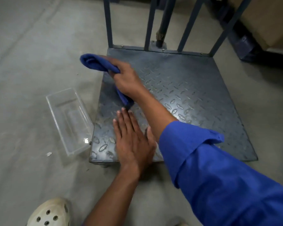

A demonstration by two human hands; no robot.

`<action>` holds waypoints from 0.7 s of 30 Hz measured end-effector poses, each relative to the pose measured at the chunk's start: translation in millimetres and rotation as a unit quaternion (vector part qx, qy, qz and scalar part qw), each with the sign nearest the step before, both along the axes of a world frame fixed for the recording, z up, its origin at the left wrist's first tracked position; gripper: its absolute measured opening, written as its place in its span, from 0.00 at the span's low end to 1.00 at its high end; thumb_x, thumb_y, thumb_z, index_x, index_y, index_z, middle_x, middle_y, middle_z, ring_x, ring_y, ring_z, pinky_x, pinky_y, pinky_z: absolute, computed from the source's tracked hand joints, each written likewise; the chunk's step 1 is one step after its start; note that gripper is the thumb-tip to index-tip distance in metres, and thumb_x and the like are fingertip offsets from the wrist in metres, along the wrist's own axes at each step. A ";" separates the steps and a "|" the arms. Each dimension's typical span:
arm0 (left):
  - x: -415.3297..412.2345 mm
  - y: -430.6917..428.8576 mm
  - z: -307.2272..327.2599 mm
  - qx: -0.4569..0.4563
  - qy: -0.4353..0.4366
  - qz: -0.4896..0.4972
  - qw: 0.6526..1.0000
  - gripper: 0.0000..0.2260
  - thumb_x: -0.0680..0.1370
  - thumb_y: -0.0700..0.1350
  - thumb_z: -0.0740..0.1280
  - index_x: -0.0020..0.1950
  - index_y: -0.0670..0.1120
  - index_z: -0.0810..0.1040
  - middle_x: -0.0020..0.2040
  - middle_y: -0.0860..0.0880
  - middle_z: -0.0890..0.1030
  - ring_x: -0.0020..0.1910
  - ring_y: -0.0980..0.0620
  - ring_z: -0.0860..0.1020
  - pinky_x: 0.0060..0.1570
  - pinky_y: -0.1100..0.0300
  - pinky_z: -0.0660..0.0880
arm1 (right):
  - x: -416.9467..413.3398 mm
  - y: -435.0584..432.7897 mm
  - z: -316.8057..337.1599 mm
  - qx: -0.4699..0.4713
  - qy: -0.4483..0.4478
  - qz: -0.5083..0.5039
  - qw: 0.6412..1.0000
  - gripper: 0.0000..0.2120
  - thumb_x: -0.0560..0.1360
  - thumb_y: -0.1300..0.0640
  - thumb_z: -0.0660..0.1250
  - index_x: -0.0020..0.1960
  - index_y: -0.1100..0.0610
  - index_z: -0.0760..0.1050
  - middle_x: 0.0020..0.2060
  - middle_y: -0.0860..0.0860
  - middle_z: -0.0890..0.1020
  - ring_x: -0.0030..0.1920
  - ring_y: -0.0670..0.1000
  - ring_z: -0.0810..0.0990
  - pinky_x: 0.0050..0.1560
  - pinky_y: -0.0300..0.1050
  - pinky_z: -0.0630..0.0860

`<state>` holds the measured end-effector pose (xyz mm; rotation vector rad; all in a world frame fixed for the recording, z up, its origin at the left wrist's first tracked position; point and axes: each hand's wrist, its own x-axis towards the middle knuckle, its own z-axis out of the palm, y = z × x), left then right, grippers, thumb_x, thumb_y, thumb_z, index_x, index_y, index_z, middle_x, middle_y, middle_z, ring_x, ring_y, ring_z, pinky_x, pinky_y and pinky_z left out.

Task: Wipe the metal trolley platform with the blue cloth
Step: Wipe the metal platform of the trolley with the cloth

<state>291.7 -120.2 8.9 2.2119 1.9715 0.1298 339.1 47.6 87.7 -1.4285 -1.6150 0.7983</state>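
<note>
The metal trolley platform (194, 95) is a dark grey plate with a raised diamond tread, lying low on the floor. My right hand (126, 79) is shut on the blue cloth (96, 63) over the platform's left edge. One end of the cloth sticks out past that edge and another end hangs below my fist onto the plate. My left hand (132, 141) lies flat, fingers spread, on the near left corner of the platform, holding nothing. My right forearm crosses above it.
Upright blue-grey handle bars (149, 23) rise from the platform's far edge. A clear plastic tub (70, 121) lies on the concrete floor against the platform's left side. A cardboard box (271, 20) stands at the far right. My pale clog (49, 212) is at bottom left.
</note>
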 end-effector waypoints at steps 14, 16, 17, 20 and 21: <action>115.4 4.4 11.8 0.037 -0.062 -0.181 0.981 0.35 0.87 0.62 0.41 0.86 0.39 0.42 0.87 0.37 0.41 0.87 0.39 0.39 0.84 0.39 0.41 | 314.0 -156.3 -30.2 -0.072 -0.218 -0.460 0.857 0.32 0.74 0.66 0.60 0.75 0.46 0.73 0.69 0.55 0.80 0.69 0.61 0.77 0.68 0.53 0.72; 122.2 3.6 12.7 0.036 -0.045 -0.185 0.981 0.36 0.87 0.62 0.41 0.86 0.39 0.42 0.87 0.36 0.41 0.86 0.38 0.39 0.84 0.38 0.41 | 318.3 -161.2 -43.0 -0.112 -0.250 -0.439 0.856 0.29 0.80 0.61 0.59 0.80 0.45 0.66 0.74 0.56 0.75 0.71 0.63 0.74 0.69 0.56 0.71; 123.8 3.6 12.3 0.035 -0.048 -0.184 0.981 0.36 0.87 0.62 0.41 0.86 0.38 0.42 0.86 0.36 0.41 0.86 0.38 0.39 0.84 0.38 0.41 | 317.3 -159.5 -49.2 -0.137 -0.266 -0.425 0.854 0.28 0.83 0.57 0.58 0.82 0.46 0.62 0.76 0.57 0.71 0.72 0.64 0.72 0.70 0.57 0.70; 125.1 3.8 10.7 0.044 -0.059 -0.178 0.981 0.36 0.87 0.62 0.42 0.86 0.38 0.43 0.87 0.36 0.43 0.87 0.38 0.41 0.84 0.38 0.41 | 314.7 -140.6 -57.4 -0.176 -0.292 -0.434 0.834 0.28 0.86 0.52 0.56 0.84 0.49 0.53 0.81 0.58 0.63 0.76 0.65 0.67 0.74 0.58 0.65; 124.5 3.3 10.9 0.042 -0.061 -0.177 0.981 0.36 0.87 0.62 0.42 0.86 0.39 0.44 0.87 0.36 0.43 0.87 0.39 0.41 0.84 0.38 0.41 | 312.2 -134.3 -57.6 -0.189 -0.307 -0.440 0.823 0.29 0.86 0.52 0.55 0.85 0.50 0.52 0.82 0.59 0.60 0.78 0.66 0.64 0.77 0.59 0.61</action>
